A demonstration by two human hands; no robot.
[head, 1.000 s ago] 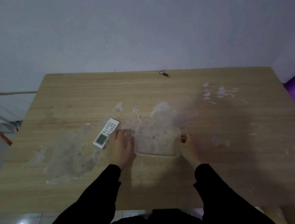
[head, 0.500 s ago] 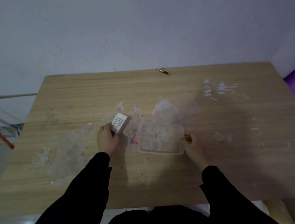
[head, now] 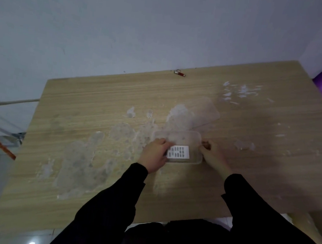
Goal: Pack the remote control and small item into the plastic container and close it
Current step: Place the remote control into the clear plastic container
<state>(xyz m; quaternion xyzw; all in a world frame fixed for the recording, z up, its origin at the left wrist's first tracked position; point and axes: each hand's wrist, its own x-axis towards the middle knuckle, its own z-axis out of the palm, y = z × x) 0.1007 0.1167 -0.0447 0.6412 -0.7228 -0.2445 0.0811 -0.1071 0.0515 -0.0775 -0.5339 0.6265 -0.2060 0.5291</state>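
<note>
Head view: left hand clasps the light, rigid white button-faced remote control by its end inside the thin clear plastic container, whose flexible right rim the right hand pinches.

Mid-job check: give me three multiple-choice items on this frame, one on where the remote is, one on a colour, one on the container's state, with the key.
1. Where is the remote control?
A. Inside the plastic container
B. At the table's far edge
C. On the floor

2. What colour are the person's sleeves?
A. White
B. Black
C. Red

3. What state is the container in?
A. Closed
B. Open, with the lid lying behind it
C. Tipped over

Key: 1 A, the left hand holds it within the walls; 2 B, both are black; 3 B, the clear lid lies on the table.
</note>
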